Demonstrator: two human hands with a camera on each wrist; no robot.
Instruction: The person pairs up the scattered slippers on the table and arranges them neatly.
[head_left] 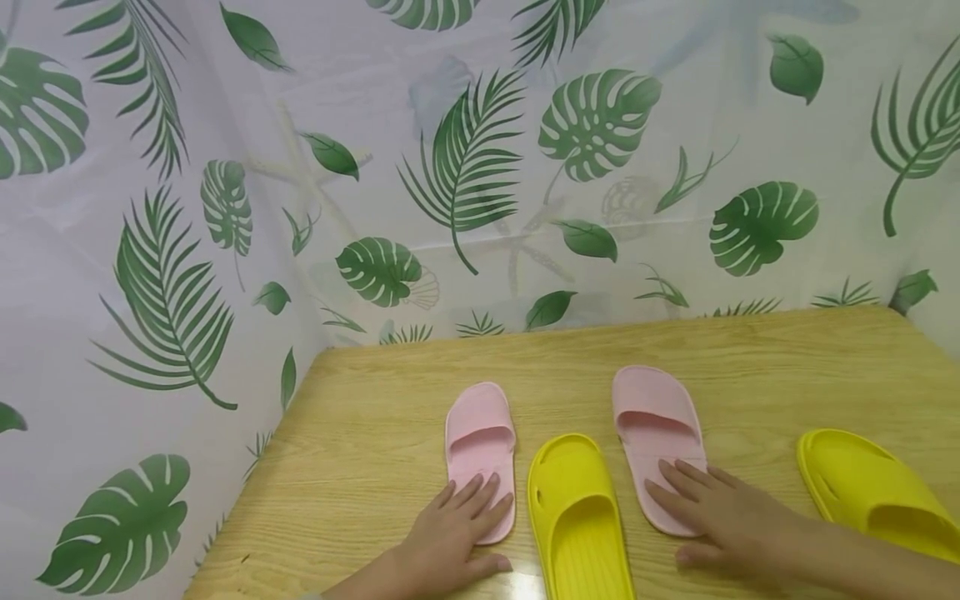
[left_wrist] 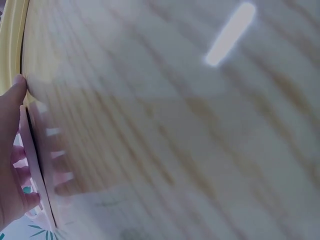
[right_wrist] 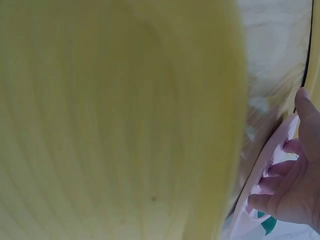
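Observation:
Two pink slippers lie toes away on the wooden table. On the heel of the left pink slipper (head_left: pixel 480 450) rests my left hand (head_left: pixel 450 537), its fingers spread and straight, the thumb out toward the yellow slipper. My right hand (head_left: pixel 731 521) lies flat over the heel part of the right pink slipper (head_left: pixel 656 400), fingers extended. Between the pink pair sits a yellow slipper (head_left: pixel 573 471). A second yellow slipper (head_left: pixel 885 487) is at the far right, beyond my right forearm. In the wrist views, fingertips touch the pink insoles.
The wood-grain table (head_left: pixel 375 400) meets a white cloth backdrop (head_left: pixel 487 50) printed with green leaves at its back and left sides. In the right wrist view, a yellow slipper (right_wrist: pixel 120 120) fills much of the frame close to the wrist.

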